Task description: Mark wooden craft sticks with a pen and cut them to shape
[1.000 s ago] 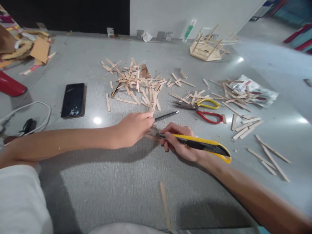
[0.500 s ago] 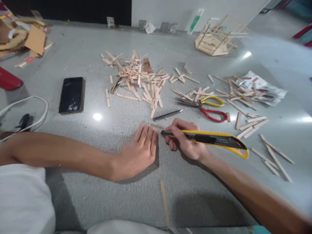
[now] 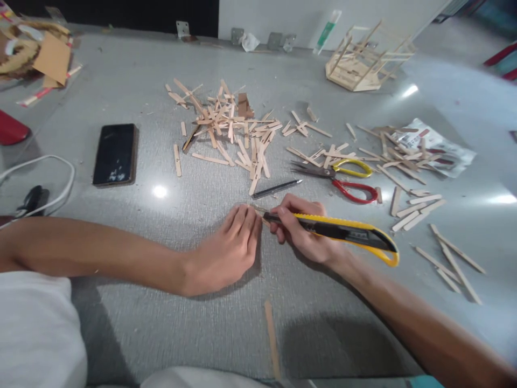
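Note:
My right hand point(image 3: 301, 229) is closed around a yellow and black utility knife point(image 3: 343, 230), its handle sloping down to the right. The knife's thin blade point(image 3: 259, 209) points left and meets the fingertips of my left hand point(image 3: 232, 250). That hand lies on the table with its fingers pressed together, bent down over a small wooden stick point(image 3: 265, 221). Only a short end of the stick shows between the hands; my fingers hide the rest. Just beyond the fingertips lies a dark pen point(image 3: 277, 188).
Scissors point(image 3: 335, 175) with yellow and red handles lie beyond my right hand. A pile of wooden sticks point(image 3: 220, 121) is at centre, others at right near a plastic packet point(image 3: 440, 148). A stick frame point(image 3: 351, 73) stands behind; a phone point(image 3: 115, 154) lies left.
The knife has shifted slightly left, its handle end swinging closer, and the blade now sits nearer my left fingertips. My left hand stays nearly in place. The view has shifted a little.

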